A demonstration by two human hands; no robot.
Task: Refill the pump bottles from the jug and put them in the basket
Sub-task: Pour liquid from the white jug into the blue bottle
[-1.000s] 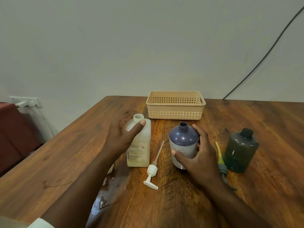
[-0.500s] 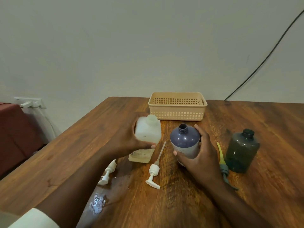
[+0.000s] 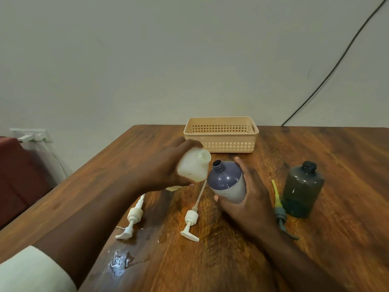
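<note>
My left hand [image 3: 166,169] grips the white translucent jug [image 3: 193,166], lifted off the table and tipped to the right, its open mouth close to the neck of the purple bottle [image 3: 228,182]. My right hand [image 3: 250,199] holds that uncapped purple bottle, tilted left toward the jug. A dark green bottle [image 3: 301,189], also uncapped, stands upright to the right. Two white pump heads lie on the table: the left pump head [image 3: 131,218] and the middle pump head [image 3: 191,220]. A grey pump with a yellow tube [image 3: 279,207] lies beside the green bottle. The beige basket [image 3: 221,144] stands empty behind.
A wet spill [image 3: 120,261] shines on the wooden table [image 3: 347,239] near my left forearm. A black cable [image 3: 336,62] runs down the wall at the right. A wall socket [image 3: 31,135] and a red seat [image 3: 19,175] sit off the table's left edge.
My left hand has lifted the jug from upright on the table and tipped it toward the purple bottle. My right hand has tilted the purple bottle to the left.
</note>
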